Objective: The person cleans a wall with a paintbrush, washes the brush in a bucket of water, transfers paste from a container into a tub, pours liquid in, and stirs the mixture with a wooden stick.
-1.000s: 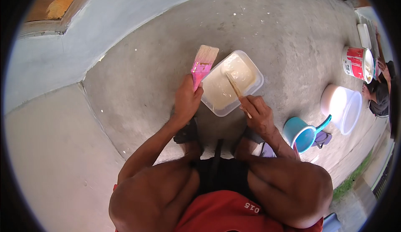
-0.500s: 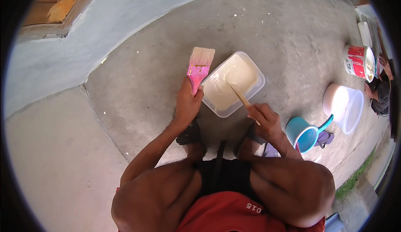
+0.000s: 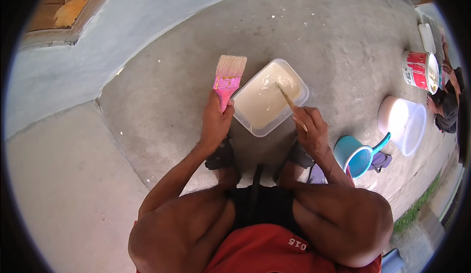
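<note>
My left hand (image 3: 216, 121) is closed round the handle of a wide pink paintbrush (image 3: 228, 79), whose pale bristles point away from me. Just right of the brush, a clear plastic tub (image 3: 265, 133) of cream-coloured paint (image 3: 260, 101) rests on the concrete floor. My right hand (image 3: 312, 128) grips a thin wooden stick (image 3: 288, 99), its far end dipped in the paint near the tub's far right side. Small bubbles and ripples show on the paint's surface around the stick.
To the right stand a blue dipper (image 3: 354, 156), a translucent bucket (image 3: 402, 125) and a red-and-white paint pail (image 3: 421, 71). A purple sandal (image 3: 380, 162) lies by the dipper. Another person (image 3: 446, 108) sits at the far right. A pale wall (image 3: 122, 22) runs along the left.
My right hand has shifted slightly up, and the stick's dipped end has moved farther from me and to the right through the paint. The brush stays in my left hand, slightly further left.
</note>
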Demonstrator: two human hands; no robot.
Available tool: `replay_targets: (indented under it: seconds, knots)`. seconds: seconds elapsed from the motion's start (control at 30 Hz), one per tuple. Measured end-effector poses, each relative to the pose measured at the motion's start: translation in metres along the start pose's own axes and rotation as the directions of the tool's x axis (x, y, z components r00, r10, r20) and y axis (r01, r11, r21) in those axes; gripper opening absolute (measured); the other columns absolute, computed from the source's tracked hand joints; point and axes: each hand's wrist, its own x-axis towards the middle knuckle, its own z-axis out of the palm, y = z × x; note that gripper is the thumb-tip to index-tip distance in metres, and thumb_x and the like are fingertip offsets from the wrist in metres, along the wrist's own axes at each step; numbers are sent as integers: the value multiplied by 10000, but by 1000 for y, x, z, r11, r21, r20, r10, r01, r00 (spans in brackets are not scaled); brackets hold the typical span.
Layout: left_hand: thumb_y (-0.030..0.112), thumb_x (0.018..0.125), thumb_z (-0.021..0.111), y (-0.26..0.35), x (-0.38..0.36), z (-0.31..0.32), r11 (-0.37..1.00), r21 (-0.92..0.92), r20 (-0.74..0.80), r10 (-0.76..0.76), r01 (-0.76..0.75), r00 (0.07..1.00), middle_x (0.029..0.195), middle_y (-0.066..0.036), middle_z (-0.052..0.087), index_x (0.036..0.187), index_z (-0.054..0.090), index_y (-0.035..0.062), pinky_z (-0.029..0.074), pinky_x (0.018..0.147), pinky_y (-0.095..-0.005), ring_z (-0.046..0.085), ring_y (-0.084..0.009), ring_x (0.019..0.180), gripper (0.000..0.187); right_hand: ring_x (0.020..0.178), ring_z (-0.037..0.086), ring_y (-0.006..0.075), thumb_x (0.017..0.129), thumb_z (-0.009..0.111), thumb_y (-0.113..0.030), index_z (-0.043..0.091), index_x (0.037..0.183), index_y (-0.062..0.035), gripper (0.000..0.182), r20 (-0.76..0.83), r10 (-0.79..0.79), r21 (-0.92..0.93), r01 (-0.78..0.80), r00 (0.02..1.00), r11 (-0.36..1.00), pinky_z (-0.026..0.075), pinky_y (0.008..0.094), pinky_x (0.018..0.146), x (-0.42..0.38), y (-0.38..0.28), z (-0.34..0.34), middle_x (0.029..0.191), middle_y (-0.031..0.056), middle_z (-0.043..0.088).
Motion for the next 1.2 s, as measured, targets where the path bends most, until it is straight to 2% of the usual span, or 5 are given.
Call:
replay_targets:
  seconds: [0.23,0.53,0.7,0.93,1.2]
  knots:
    - [4,907,556,-7,1,1,994,45,-45,102,-100,994,1024,-185,570,1141,535,-13,484,803,-382,602,-347,900,235,799,631,240,791,767,-46,667,1134,-22,358,152,-156,31,153,976,988,547,335,625,-12,-22,9,965,88,613]
    - [-9,902,551,-4,2,3,995,14,-47,103,-103,994,981,-165,565,1147,540,-9,480,789,-369,593,-307,864,246,812,625,238,814,736,-51,650,1153,-7,353,18,-89,-84,90,996,992,548,330,647,16,-8,15,963,77,605]
    - [-15,894,550,-9,0,0,997,13,-34,74,-74,997,988,-164,574,1138,542,-7,483,784,-369,601,-307,860,244,817,626,241,802,743,-40,650,1144,3,357,254,-235,165,198,938,966,547,336,646,-7,-29,5,965,76,609]
    - [-10,896,552,-7,1,1,997,-49,-12,53,-54,999,1007,-172,583,1135,549,-15,482,800,-372,603,-320,883,239,792,642,282,805,740,-9,679,1124,-15,324,50,13,-3,-12,999,1000,541,366,640,14,-7,-15,974,122,638]
    - [-8,903,550,-6,1,-1,996,-7,-41,89,-90,995,1034,-185,580,1173,551,-13,481,817,-377,603,-339,904,270,812,631,240,795,751,-57,666,1104,-33,322,226,-159,104,139,961,985,538,339,633,-5,-27,-7,938,77,606]
